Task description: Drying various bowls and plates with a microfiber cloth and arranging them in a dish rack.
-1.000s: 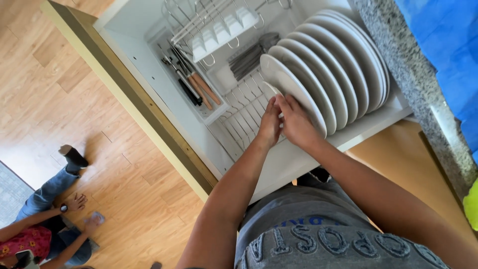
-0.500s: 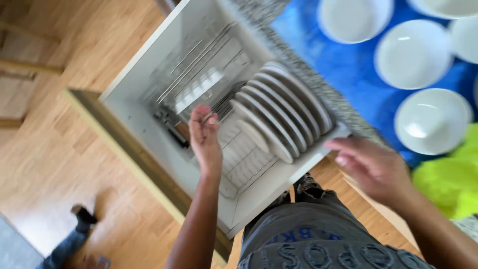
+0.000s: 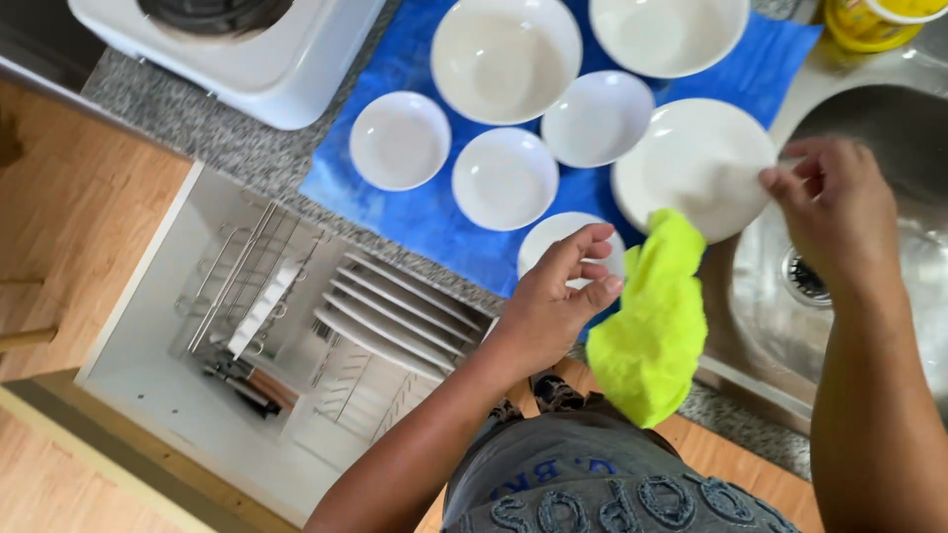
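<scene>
My right hand (image 3: 839, 212) pinches the right rim of a white plate (image 3: 686, 163) that lies on a blue mat (image 3: 395, 212) beside the sink. My left hand (image 3: 553, 301) hovers with loosely curled fingers over a small white bowl (image 3: 553, 237), its fingertips right next to a yellow-green cloth (image 3: 652, 331). The cloth drapes over the counter edge, and I cannot see the hand holding anything. Several other white bowls (image 3: 504, 178) stand on the mat.
An open white drawer (image 3: 148, 395) below the counter holds a rack of upright plates (image 3: 395, 306) and some cutlery (image 3: 242, 380). A white cooker (image 3: 267, 69) stands at the back left, a steel sink (image 3: 889, 118) on the right, and a yellow container (image 3: 869, 20) behind it.
My view has swung from the drawer up to the counter. My left hand has left the plate rack and reached the cloth, and my right hand has taken the plate's rim.
</scene>
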